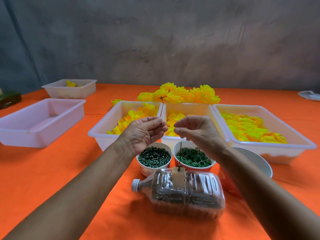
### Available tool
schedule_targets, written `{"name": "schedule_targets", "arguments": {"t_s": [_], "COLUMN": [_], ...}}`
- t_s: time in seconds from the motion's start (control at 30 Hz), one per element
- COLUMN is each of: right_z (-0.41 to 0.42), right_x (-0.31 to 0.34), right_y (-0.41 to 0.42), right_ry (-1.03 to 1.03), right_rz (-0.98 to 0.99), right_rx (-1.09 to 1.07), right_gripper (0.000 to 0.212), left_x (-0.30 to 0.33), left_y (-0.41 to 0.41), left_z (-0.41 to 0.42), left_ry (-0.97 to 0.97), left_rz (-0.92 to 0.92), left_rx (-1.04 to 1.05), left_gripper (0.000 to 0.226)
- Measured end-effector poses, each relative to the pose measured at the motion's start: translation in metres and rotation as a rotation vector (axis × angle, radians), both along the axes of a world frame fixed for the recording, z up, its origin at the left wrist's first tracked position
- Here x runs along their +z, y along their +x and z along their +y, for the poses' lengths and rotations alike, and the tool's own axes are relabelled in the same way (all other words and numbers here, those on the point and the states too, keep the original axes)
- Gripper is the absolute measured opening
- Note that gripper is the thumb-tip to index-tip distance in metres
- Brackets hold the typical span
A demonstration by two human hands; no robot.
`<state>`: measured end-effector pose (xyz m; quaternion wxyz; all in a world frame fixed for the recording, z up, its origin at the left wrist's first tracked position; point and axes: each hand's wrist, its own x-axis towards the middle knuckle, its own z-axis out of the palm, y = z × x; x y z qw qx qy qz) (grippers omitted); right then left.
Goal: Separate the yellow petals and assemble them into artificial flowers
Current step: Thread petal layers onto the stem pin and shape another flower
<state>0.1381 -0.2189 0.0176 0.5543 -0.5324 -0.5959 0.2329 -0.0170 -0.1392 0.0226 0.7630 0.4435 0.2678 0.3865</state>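
From the head view, our left hand (143,131) pinches a small green pin (162,123) above the trays. Our right hand (195,129) hovers beside it, fingers loosely curled, holding nothing. Petals (249,127) fill three trays (270,144); finished flowers (181,94) lie behind.

Left hand (143,131) was raised palm up, pinching a small dark stem piece (162,123) between thumb and fingertips. Right hand (195,129) hovered just beside it, fingers loosely curled, holding nothing. Below them sat a cup of green pins (154,157) and a cup of green rings (193,157), side by side. A clear bottle (181,191) lay on its side nearer the camera, a thin spike (180,156) standing up from it. Three trays of yellow petals (251,127) lined up behind; finished flowers (180,94) were piled beyond. Orange cloth (69,170) covered the table.
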Motion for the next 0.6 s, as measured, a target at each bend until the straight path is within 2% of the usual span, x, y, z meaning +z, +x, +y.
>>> {"name": "schedule_targets", "arguments": {"t_s": [0.17,0.4,0.6], "right_z": [-0.005,-0.015,-0.025], "right_x": [0.019,0.029,0.029], "right_y": [-0.010,-0.026,-0.030], "right_ry": [0.187,0.363,0.415], "right_rz": [-0.053,-0.191,-0.114], "right_rx": [-0.044,-0.168,-0.146], "right_gripper": [0.032,0.016,0.015], "left_x": [0.019,0.026,0.031], "left_y": [0.007,0.010,0.008], "left_z": [-0.015,-0.042,-0.053], "left_ry": [-0.051,-0.143,-0.106], "left_rz": [-0.044,-0.046,-0.014], "left_rx": [0.035,-0.012,-0.026], "left_gripper": [0.015,0.010,0.009]}}
